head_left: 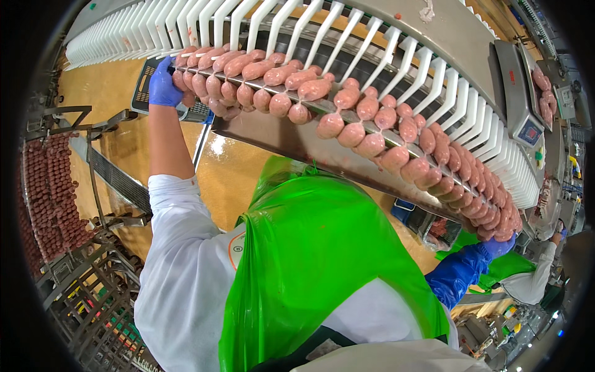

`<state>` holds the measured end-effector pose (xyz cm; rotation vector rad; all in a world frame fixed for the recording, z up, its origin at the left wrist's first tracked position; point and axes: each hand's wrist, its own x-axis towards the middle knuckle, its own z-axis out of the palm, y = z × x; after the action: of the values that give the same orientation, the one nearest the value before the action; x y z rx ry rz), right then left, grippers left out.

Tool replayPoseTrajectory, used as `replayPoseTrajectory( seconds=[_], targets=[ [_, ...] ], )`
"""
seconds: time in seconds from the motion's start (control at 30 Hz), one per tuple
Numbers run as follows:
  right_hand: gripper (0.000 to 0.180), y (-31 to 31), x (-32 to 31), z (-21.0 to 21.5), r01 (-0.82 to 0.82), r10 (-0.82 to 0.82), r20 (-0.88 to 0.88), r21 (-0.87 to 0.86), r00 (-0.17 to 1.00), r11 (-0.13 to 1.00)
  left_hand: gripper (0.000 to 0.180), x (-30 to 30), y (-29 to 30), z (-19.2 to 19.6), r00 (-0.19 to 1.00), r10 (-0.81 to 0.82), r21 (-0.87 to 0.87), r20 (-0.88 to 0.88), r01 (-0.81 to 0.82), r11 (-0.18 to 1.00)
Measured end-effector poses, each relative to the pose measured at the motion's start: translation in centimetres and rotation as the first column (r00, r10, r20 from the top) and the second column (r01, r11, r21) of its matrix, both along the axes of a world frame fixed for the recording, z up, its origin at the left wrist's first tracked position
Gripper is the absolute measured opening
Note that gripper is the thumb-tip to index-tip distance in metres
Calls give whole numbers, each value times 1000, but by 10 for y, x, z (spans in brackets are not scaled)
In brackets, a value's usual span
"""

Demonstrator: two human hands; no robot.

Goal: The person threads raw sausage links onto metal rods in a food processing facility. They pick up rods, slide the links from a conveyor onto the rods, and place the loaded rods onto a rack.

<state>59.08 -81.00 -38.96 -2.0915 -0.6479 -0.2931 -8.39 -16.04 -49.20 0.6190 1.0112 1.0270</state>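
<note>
A long metal rod (325,108) stretches across the view in front of me, with strings of plump pink sausages (313,90) draped over it. At its left end my left hand (162,84), in a blue glove, is closed around the rod beside the first links. My right hand (498,247), also blue-gloved and under a blue sleeve, grips the far right end; sausages hide part of its fingers. Just beyond the rod, a row of white plastic hooks (334,38) runs along a machine, and the sausages' far side lies close against the hook tips.
Behind the hooks stands the metal machine housing (396,15), and a scale (524,124) with sausages on it is at right. A rack of darker sausages (52,198) stands at left. Below the rod are a metal tray (279,136) and a dark crate (141,87). Another person's sleeve (533,273) shows at right.
</note>
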Motion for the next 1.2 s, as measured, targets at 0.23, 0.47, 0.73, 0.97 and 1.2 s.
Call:
replayPoseTrajectory(
  seconds=[0.23,0.47,0.73,0.97,1.2],
  targets=[
    [39,53,-79,100,-19,653,548,-758,522,652,34,-61,20,37,972,-203,137,119,187,973],
    [37,-10,-106,74,-16,161,385,-354,909,935,46,-87,-67,169,914,-352,336,200,274,901],
    [34,8,-127,-1,-172,178,48,-108,983,979,42,-162,-225,101,983,173,304,64,-185,935],
    [32,122,-191,-39,-425,422,-117,-4,899,905,34,-324,-300,19,803,467,127,369,-542,831],
    [30,248,-276,-55,-688,672,-252,37,696,725,29,-473,-378,26,534,774,81,339,-837,542]
  ],
)
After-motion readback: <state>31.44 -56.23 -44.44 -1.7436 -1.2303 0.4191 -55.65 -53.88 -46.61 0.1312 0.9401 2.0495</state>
